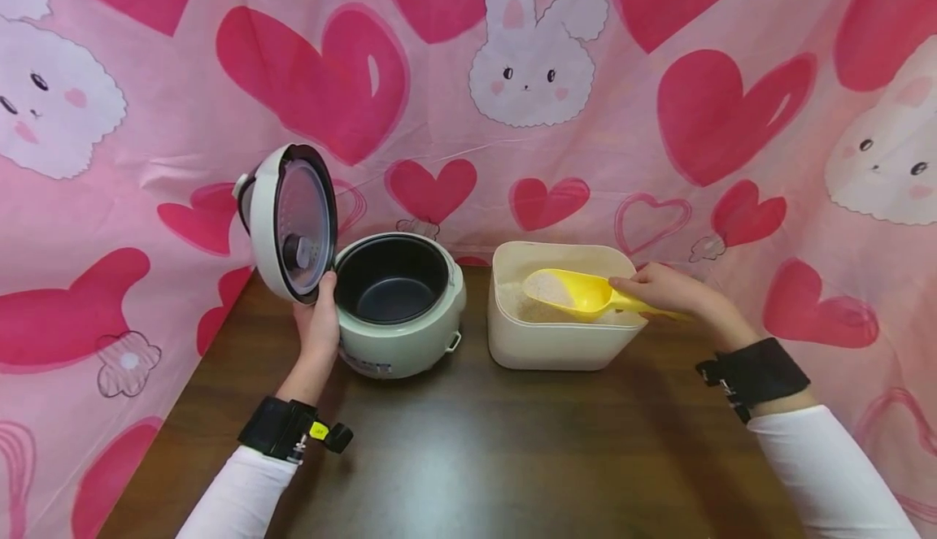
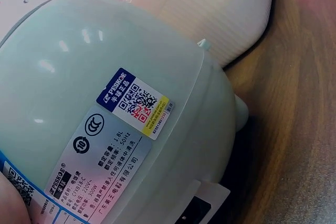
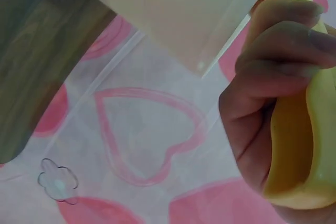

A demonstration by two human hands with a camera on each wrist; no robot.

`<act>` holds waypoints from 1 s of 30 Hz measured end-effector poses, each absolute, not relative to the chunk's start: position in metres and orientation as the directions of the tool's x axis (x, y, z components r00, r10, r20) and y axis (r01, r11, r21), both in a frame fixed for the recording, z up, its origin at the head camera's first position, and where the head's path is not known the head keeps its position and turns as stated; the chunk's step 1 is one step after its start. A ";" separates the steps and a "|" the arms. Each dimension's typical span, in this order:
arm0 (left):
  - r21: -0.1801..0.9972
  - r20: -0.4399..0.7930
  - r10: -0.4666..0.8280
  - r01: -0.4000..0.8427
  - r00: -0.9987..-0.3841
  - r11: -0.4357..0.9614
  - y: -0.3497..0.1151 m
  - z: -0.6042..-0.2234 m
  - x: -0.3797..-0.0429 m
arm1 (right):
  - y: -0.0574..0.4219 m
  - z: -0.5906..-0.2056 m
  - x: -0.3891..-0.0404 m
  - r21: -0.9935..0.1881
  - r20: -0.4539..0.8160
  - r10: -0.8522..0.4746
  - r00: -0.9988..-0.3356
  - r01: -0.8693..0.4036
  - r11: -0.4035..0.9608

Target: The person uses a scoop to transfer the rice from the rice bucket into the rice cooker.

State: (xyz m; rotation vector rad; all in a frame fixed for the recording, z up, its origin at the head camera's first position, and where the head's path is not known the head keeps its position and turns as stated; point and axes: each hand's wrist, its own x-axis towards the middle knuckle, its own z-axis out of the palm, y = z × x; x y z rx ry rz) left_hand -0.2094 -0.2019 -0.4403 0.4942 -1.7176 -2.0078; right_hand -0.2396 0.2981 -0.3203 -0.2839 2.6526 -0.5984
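A pale green rice cooker stands on the table with its lid raised at the left. Its dark inner pot shows no contents. My left hand grips the lid low by the hinge, thumb against its inner edge and the other fingers hidden behind. In the right wrist view, my right hand has its fingers curled round the handle of a yellow scoop. White rice lies in the front of the scoop, which is over a cream bin with more grain inside.
The brown wooden table runs up to a pink cloth printed with hearts and rabbits. The bin stands just right of the cooker, a narrow gap between them. Labels cover part of the cooker's outside in the left wrist view.
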 end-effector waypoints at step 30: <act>0.995 0.010 -0.539 0.061 -0.842 -0.077 -0.206 -0.442 -0.208 | 0.202 -0.283 -0.266 -0.684 -0.254 -0.504 -0.826 -0.215 0.697</act>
